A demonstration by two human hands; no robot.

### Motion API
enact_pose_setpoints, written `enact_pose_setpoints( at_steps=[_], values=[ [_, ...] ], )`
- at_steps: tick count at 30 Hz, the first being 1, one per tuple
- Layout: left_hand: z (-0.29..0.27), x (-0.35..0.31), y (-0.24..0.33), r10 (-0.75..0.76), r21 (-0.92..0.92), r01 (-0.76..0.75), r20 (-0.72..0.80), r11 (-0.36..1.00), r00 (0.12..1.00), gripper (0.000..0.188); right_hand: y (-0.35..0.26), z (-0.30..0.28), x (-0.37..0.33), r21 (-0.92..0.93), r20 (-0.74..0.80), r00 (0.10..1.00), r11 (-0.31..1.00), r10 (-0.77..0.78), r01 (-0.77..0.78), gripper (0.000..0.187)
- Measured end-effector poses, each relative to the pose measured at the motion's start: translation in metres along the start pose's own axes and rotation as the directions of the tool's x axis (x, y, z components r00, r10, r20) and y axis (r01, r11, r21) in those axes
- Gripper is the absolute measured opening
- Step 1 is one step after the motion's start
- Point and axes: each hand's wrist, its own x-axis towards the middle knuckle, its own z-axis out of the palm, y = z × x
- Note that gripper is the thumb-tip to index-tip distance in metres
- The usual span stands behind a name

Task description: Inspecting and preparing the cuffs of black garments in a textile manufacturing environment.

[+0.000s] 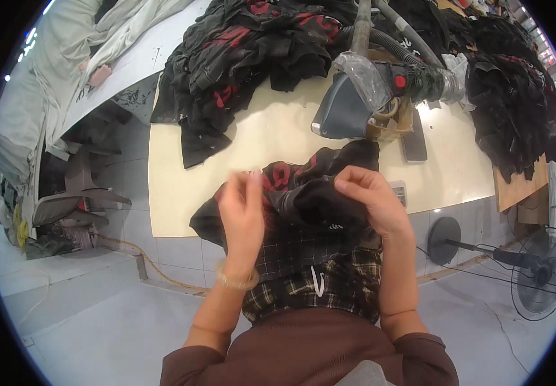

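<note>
A black garment [316,202] with red print and a grid of thin pale lines lies across the near edge of the table and my lap. My right hand [374,199] pinches a folded-up edge of it between thumb and fingers. Over the garment's left part, beside the red print, is my left hand [242,206]. Motion smears its fingertips, so I cannot tell whether they hold anything. A bracelet [236,276] circles my left wrist.
A heap of black garments [252,51] with red print covers the back of the cream table [172,193]. A grey suction head [342,106] on a hose stands beyond my right hand, near a phone [414,140]. More black clothes [506,96] hang at right, above a fan [542,273].
</note>
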Motion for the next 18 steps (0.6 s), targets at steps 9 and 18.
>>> enact_pose_setpoints(
  at_steps=[9, 18],
  values=[
    [0.053, -0.041, -0.065, -0.353, -0.514, 0.346, 0.089, 0.784, 0.931, 0.024, -0.013, 0.052, -0.007, 0.402, 0.077, 0.996, 0.916, -0.034, 0.0, 0.011],
    [-0.025, 0.01, -0.022, -0.168, -0.601, 0.423, 0.433, 0.678, 0.886, 0.02, -0.007, 0.007, -0.035, -0.596, -0.358, 0.765, 0.762, -0.536, 0.255, 0.024]
  ],
)
